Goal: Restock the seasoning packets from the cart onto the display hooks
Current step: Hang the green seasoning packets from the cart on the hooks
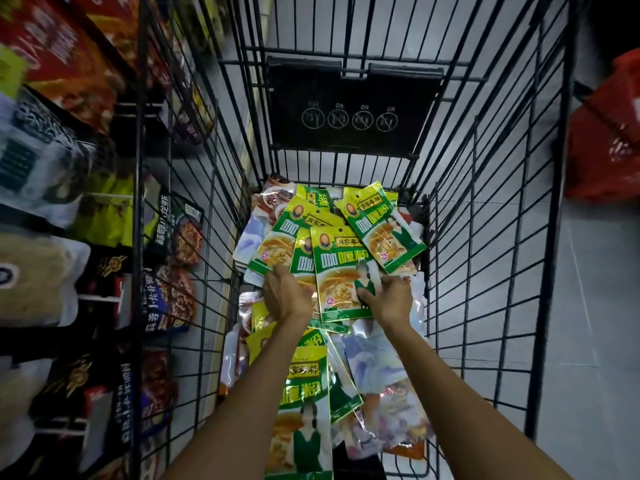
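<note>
The hanging display packets (175, 233) are facing the wire cart (485, 237) from its left. Inside the cart, the left hand (287, 296) is gripping the lower edges of a fan of curry powder packets (341, 271). The right hand (388, 299) is pinching the front packet's bottom corner. Squaring the fan so the hang holes align would likely ease hooking.

Cart (485, 237) at centre, seasoning packets (304, 393) heaped inside. Left hand (287, 296) and right hand (388, 299) side by side above heap, fanned packets (341, 271) gripped between them. Flap panel (349, 109) on far wall. Hanging packets (173, 230) left of cart; perhaps basket (606, 140) right.
</note>
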